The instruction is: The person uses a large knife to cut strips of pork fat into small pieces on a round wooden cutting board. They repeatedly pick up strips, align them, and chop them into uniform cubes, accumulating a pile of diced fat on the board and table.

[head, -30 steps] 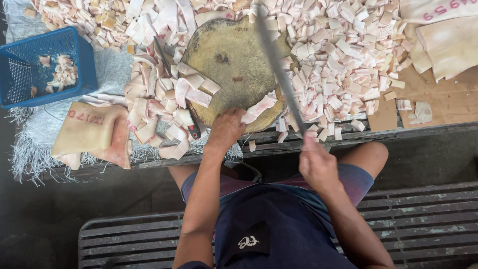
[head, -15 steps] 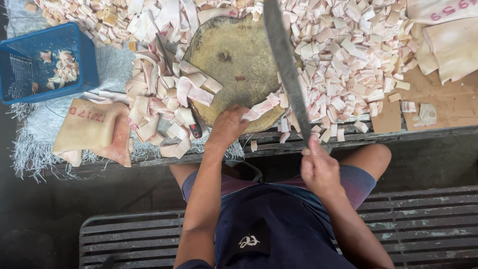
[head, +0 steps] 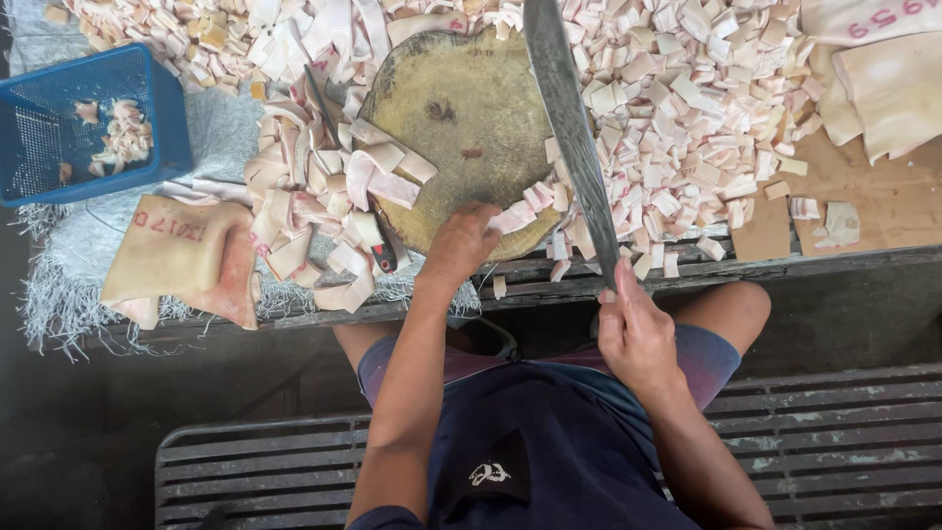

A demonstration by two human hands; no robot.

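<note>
Two hands busy: right hand [head: 636,332] stays clenched on cleaver [head: 572,137], now raised higher over block [head: 461,118]; left hand [head: 461,240] pins strip [head: 522,211] at block's near edge.

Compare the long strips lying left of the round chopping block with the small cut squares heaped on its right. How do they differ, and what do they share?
The strips are long, curled and overlapping; the squares are short, blocky and roughly even in size. The strips form a loose tangle at the left edge of the block; the squares spread in a wide, dense heap to its right. Both are pale pink and white, apparently the same material at different cutting stages.
</note>
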